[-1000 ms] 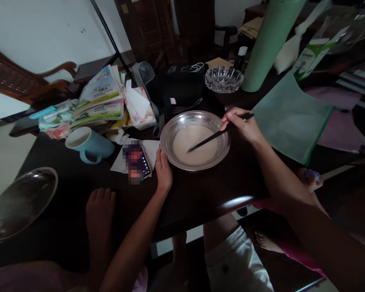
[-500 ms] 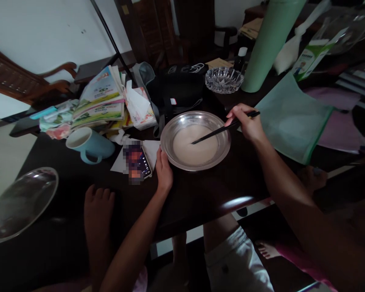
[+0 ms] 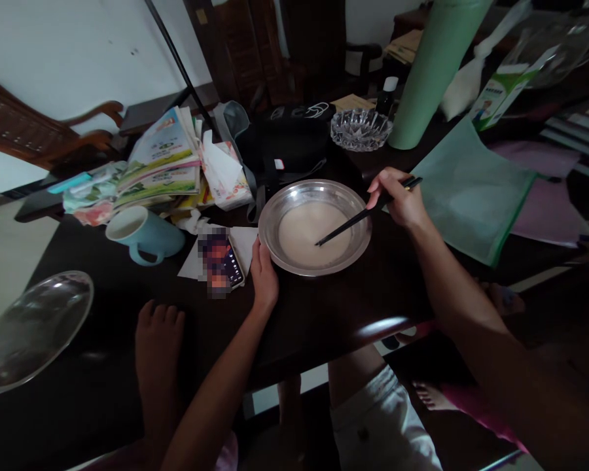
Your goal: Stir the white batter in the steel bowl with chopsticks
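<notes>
A shallow metal bowl (image 3: 358, 245) of pale, milky liquid (image 3: 307, 229) stands on the dark table. Against its lower left side rests my left hand (image 3: 265, 275), fingers along the outer wall, the thumb hidden. My right hand (image 3: 395, 196), over the bowl's right rim, is closed round black chopsticks (image 3: 346, 226). They slant down to the left, and their tips dip into the liquid near the middle. A lit phone (image 3: 226, 261) lies on white paper just left of my left hand.
Left are a blue mug (image 3: 152, 237), a clear lid-like dish (image 3: 39, 330) and another person's hand (image 3: 161, 327). Behind are stacked booklets (image 3: 160, 157), a tissue pack (image 3: 226, 173), a black bag (image 3: 292, 144) and a glass ashtray (image 3: 360, 131). A green cylinder (image 3: 432, 78) and mesh pouch (image 3: 476, 190) stand right.
The chopstick tips have shifted slightly right and toward me in the liquid, with my right hand moving a little right. My left hand and the bowl stay practically where they were.
</notes>
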Demonstrator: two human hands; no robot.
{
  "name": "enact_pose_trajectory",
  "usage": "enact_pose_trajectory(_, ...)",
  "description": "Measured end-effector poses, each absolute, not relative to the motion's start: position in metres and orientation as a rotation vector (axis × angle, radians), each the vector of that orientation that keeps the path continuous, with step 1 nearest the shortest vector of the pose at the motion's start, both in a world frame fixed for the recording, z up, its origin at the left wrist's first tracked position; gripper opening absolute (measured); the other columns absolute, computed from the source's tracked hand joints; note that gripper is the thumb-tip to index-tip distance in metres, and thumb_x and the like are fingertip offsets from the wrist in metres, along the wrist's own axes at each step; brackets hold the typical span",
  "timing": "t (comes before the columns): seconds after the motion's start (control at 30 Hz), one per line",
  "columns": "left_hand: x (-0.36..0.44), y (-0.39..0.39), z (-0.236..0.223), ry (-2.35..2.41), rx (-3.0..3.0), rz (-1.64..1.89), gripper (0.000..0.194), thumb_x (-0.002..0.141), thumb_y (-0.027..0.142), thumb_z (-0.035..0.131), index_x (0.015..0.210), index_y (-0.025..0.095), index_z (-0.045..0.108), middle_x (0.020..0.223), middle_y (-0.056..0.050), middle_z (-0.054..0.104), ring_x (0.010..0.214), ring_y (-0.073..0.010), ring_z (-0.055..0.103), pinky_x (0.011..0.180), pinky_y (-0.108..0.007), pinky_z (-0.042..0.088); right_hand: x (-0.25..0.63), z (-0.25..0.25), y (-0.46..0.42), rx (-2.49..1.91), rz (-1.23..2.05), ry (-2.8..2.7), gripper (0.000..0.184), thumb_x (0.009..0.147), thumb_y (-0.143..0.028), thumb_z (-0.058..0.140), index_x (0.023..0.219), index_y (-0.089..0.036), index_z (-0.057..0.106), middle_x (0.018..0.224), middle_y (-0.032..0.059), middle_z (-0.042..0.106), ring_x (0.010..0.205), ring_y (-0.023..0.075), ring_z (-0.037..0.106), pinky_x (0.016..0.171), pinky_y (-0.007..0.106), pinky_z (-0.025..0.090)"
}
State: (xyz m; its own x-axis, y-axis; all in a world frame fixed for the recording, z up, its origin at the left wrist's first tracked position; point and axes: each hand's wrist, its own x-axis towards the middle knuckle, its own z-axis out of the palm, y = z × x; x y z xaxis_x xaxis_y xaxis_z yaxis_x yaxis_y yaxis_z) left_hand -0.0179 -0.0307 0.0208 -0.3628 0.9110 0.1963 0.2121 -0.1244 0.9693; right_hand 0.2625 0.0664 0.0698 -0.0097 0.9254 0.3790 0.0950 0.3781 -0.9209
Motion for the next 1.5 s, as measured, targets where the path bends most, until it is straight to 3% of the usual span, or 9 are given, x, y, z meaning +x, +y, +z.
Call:
enact_pose_trajectory(0.17,-0.019,-0.0298,0.0175,1.575,1.253,1.541,0.051,0.096,0.057,0.044,0.124,0.02,0.064,0.134,-0.01,0.065,0.129,-0.0221,0.056,0.115,-0.036,0.038,0.2593,0.0714,0.063,-0.944,0.927,-1.539,0.039,0.081,-0.064,0.065,0.075,-0.026,0.072,0.065,-0.0005,0.073,0.063,0.0161,0.069,0.068,0.033,0.053)
enact_pose_trajectory(0.33,-0.0188,-0.0301,0.0175,1.559,1.257,1.547,0.055,0.095,0.06,0.043,0.123,0.018,0.065,0.132,-0.011,0.065,0.128,-0.0232,0.056,0.115,-0.037,0.038,0.261,0.0714,0.0639,-0.953,0.852,-1.44,0.043,0.086,-0.064,0.059,0.069,-0.026,0.07,0.054,-0.0023,0.067,0.05,0.0135,0.061,0.061,0.032,0.05)
enact_pose_trajectory(0.53,-0.0188,-0.0303,0.0182,1.581,1.248,1.539,0.052,0.096,0.058,0.043,0.123,0.02,0.065,0.134,-0.01,0.065,0.129,-0.0225,0.056,0.116,-0.037,0.037,0.2595,0.0706,0.0641,-0.943,0.926,-1.537,0.039,0.082,-0.063,0.065,0.075,-0.025,0.072,0.064,-0.0009,0.074,0.062,0.0156,0.069,0.068,0.032,0.054)
enact_pose_trajectory(0.7,-0.0184,-0.0304,0.0193,1.586,1.247,1.537,0.055,0.094,0.062,0.044,0.122,0.02,0.065,0.132,-0.01,0.066,0.127,-0.0225,0.057,0.114,-0.036,0.039,0.2596,0.0707,0.0645,-0.945,0.879,-1.441,0.044,0.086,-0.064,0.059,0.069,-0.025,0.07,0.053,-0.0024,0.067,0.049,0.0124,0.061,0.058,0.029,0.05)
enact_pose_trajectory(0.87,-0.0189,-0.0299,0.0181,1.585,1.254,1.539,0.055,0.094,0.062,0.044,0.122,0.019,0.065,0.132,-0.01,0.065,0.127,-0.0223,0.057,0.115,-0.037,0.038,0.2593,0.0706,0.064,-0.926,0.947,-1.53,0.039,0.082,-0.062,0.065,0.075,-0.024,0.072,0.063,-0.0013,0.074,0.061,0.0147,0.069,0.066,0.03,0.054)
enact_pose_trajectory(1.07,-0.0194,-0.029,0.0162,1.54,1.247,1.557,0.052,0.096,0.058,0.044,0.123,0.019,0.065,0.132,-0.01,0.066,0.129,-0.0222,0.056,0.116,-0.037,0.037,0.26,0.0705,0.0647,-0.952,0.883,-1.461,0.044,0.085,-0.065,0.06,0.07,-0.025,0.07,0.054,-0.0021,0.068,0.051,0.0131,0.063,0.061,0.03,0.053)
enact_pose_trajectory(1.23,-0.0181,-0.0305,0.0216,1.591,1.263,1.538,0.05,0.096,0.055,0.044,0.121,0.019,0.066,0.132,-0.01,0.066,0.127,-0.0217,0.057,0.114,-0.036,0.039,0.2594,0.0704,0.0649,-0.925,0.902,-1.509,0.038,0.083,-0.061,0.066,0.074,-0.024,0.072,0.063,-0.0014,0.073,0.061,0.0138,0.068,0.068,0.03,0.054)
enact_pose_trajectory(1.4,-0.0178,-0.0304,0.0209,1.581,1.256,1.542,0.051,0.095,0.057,0.045,0.121,0.018,0.065,0.132,-0.01,0.066,0.127,-0.022,0.057,0.113,-0.036,0.039,0.26,0.0696,0.0659,-0.949,0.861,-1.412,0.045,0.086,-0.064,0.059,0.068,-0.024,0.069,0.05,-0.0028,0.065,0.048,0.0123,0.061,0.06,0.03,0.052)
enact_pose_trajectory(1.5,-0.018,-0.0299,0.0196,1.58,1.243,1.545,0.05,0.095,0.056,0.045,0.122,0.018,0.065,0.132,-0.01,0.065,0.128,-0.0222,0.057,0.114,-0.037,0.038,0.2588,0.0692,0.0653,-0.925,0.934,-1.501,0.039,0.084,-0.062,0.064,0.073,-0.025,0.071,0.058,-0.002,0.07,0.055,0.0137,0.066,0.064,0.031,0.053)
